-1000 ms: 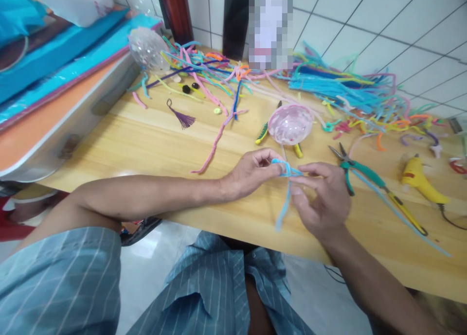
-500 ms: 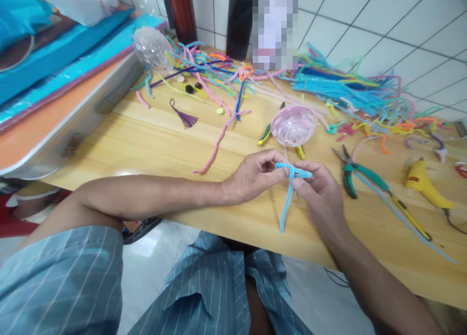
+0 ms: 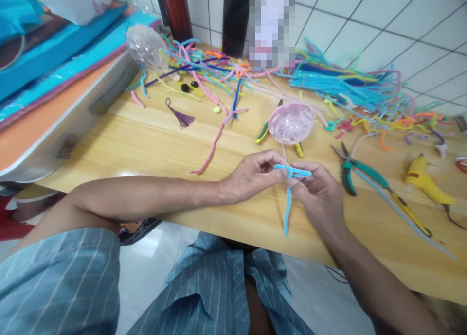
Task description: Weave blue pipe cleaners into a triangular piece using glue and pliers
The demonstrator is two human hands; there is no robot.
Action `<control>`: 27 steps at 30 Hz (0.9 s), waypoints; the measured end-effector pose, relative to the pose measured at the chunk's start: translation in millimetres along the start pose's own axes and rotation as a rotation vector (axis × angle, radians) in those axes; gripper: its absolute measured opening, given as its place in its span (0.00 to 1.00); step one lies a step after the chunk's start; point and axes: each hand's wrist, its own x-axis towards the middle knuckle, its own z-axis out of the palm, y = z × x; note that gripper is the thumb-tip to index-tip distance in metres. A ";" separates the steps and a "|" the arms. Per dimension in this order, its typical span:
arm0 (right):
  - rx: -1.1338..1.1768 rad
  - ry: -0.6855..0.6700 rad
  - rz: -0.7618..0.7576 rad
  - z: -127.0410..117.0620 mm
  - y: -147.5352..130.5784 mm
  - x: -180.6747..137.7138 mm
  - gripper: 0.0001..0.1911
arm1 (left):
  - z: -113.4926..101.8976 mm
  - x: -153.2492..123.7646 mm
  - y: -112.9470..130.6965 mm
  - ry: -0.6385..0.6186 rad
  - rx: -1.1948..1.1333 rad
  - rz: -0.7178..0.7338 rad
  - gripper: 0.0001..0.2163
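Pinching a light-blue pipe cleaner (image 3: pixel 291 173) with fingertips of left hand (image 3: pixel 251 177) and right hand (image 3: pixel 323 194), above the surface (image 3: pixel 164 152), apparently to steady its crossing and narrow loop. Beside the right hand, probably for easy reach: needle-nose pliers (image 3: pixel 372 175); farther off, a yellow glue gun (image 3: pixel 420 176).

The free end (image 3: pixel 287 213) of the blue pipe cleaner (image 3: pixel 290 172), slanted before, now hangs almost straight down. The right hand (image 3: pixel 321 191) has brought its thumb closer to the crossing.
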 end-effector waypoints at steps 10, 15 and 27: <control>-0.015 -0.006 -0.019 2.0 5.0 1.0 0.17 | 0.3 3.1 1.4 0.012 -0.002 -0.022 0.22; 0.026 -0.044 0.002 2.3 3.3 0.7 0.19 | -1.6 4.1 1.8 -0.021 0.021 -0.022 0.21; 0.050 -0.143 0.147 -3.9 -8.2 6.2 0.14 | -4.5 8.7 5.7 0.058 -0.001 -0.162 0.18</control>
